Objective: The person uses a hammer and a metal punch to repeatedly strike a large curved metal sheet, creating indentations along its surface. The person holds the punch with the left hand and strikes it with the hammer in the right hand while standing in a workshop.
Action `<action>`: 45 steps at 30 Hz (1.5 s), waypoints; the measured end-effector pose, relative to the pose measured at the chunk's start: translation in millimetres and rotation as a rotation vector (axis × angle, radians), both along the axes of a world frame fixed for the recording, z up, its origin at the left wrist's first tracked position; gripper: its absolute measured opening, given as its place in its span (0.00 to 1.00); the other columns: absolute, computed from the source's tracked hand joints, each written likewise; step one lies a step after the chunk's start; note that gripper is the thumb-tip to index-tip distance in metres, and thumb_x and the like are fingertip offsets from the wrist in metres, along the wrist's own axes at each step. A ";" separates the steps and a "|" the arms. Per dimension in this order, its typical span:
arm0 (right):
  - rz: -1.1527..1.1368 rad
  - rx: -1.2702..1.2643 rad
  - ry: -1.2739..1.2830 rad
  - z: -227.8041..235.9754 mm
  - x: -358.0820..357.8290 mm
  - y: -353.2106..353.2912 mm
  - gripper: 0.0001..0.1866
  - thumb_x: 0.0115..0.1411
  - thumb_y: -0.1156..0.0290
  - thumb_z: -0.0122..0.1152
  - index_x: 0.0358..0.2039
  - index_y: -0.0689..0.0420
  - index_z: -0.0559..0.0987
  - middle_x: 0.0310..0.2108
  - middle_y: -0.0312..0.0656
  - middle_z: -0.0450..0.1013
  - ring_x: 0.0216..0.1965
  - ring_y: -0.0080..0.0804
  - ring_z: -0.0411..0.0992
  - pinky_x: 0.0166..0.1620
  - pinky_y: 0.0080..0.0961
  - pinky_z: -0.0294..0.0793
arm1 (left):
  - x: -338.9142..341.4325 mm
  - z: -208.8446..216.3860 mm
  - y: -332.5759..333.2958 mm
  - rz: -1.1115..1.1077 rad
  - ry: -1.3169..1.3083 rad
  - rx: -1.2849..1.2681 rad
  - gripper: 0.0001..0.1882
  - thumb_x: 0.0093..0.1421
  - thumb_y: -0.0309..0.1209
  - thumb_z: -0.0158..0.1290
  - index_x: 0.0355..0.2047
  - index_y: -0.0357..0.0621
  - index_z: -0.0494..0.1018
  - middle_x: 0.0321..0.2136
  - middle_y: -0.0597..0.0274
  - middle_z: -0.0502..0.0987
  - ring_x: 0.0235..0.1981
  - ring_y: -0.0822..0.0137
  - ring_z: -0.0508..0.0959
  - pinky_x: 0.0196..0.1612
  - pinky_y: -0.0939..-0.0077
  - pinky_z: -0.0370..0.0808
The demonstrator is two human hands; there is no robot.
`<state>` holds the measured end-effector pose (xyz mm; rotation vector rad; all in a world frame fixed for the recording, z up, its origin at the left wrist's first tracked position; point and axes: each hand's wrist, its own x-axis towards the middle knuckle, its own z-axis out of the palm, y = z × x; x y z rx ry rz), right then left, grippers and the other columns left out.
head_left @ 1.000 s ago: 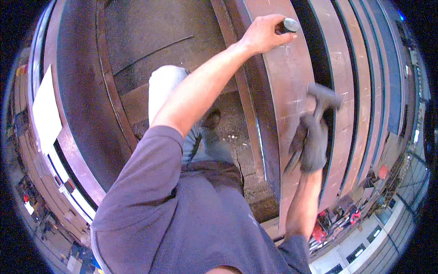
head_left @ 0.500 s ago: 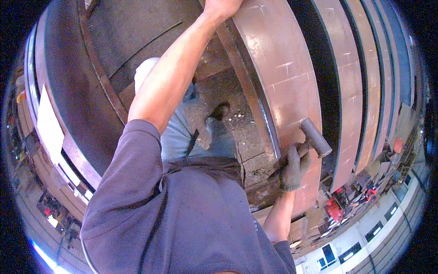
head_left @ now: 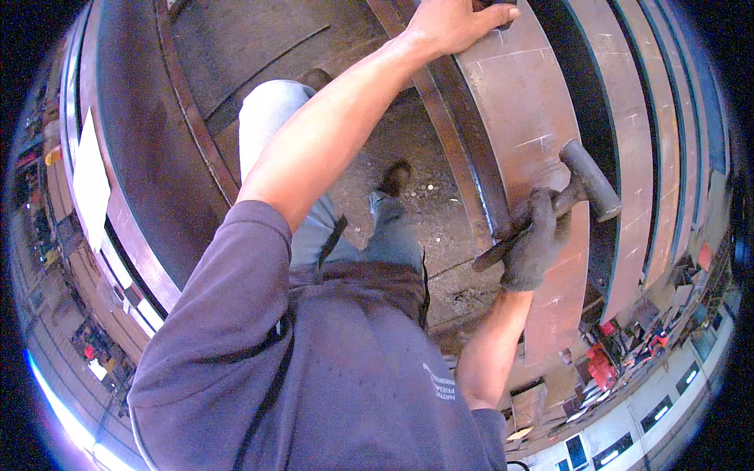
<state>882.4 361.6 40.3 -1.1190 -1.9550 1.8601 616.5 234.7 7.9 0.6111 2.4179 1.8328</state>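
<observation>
My right hand (head_left: 538, 243), in a dark grey work glove, is closed round the handle of a hammer (head_left: 591, 182). Its thick cylindrical head tilts above the right edge of a brown steel flange (head_left: 522, 102), and the handle's end sticks out on the left of the glove. Cross-shaped light marks run along that flange. At the top, my bare left hand (head_left: 455, 27) rests at the same flange, its thumb stretched to the right. Something dark shows beneath the thumb, too little of it to name; the other fingers are mostly cut off by the picture edge.
Several more long steel strips (head_left: 620, 118) lie side by side on the right, with dark gaps between. A deep steel beam (head_left: 141, 133) curves along the left. My legs stand between, above a dirty floor (head_left: 448, 228). Red equipment (head_left: 602, 367) sits at the lower right.
My left hand has moved right along the top of the flange, its thumb now reaching outward. The right hand and hammer have shifted up and right in the picture; the whole view has shifted too.
</observation>
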 end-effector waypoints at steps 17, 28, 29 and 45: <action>0.020 0.025 0.006 4.3 4.6 -4.3 0.09 0.65 0.66 0.59 0.33 0.55 0.71 0.18 0.36 0.67 0.13 0.26 0.68 0.18 0.25 0.69 | -1.7 -3.7 -2.8 -0.005 0.069 -0.047 0.23 0.63 0.43 0.61 0.47 0.35 0.78 0.34 0.45 0.85 0.37 0.55 0.86 0.42 0.62 0.79; 0.011 0.010 -0.053 9.0 1.5 -6.8 0.08 0.65 0.66 0.59 0.35 0.56 0.72 0.18 0.35 0.68 0.13 0.26 0.68 0.17 0.26 0.67 | -4.0 -9.9 -1.9 -0.034 0.171 -0.059 0.20 0.64 0.41 0.62 0.47 0.37 0.79 0.33 0.51 0.85 0.35 0.63 0.85 0.42 0.66 0.79; 0.036 0.030 -0.102 13.6 -0.4 -7.7 0.08 0.65 0.66 0.59 0.35 0.56 0.72 0.18 0.35 0.68 0.13 0.26 0.67 0.17 0.27 0.66 | -4.9 -17.2 -2.4 -0.036 0.208 -0.041 0.21 0.61 0.43 0.64 0.47 0.40 0.80 0.34 0.51 0.85 0.36 0.60 0.85 0.43 0.65 0.80; 0.495 0.368 -0.164 47.8 -158.1 13.5 0.09 0.63 0.69 0.66 0.28 0.56 0.75 0.21 0.29 0.69 0.19 0.20 0.66 0.23 0.24 0.64 | -26.8 -26.7 -12.1 -0.034 0.246 -0.074 0.23 0.55 0.45 0.68 0.47 0.46 0.82 0.41 0.52 0.84 0.46 0.52 0.84 0.52 0.63 0.79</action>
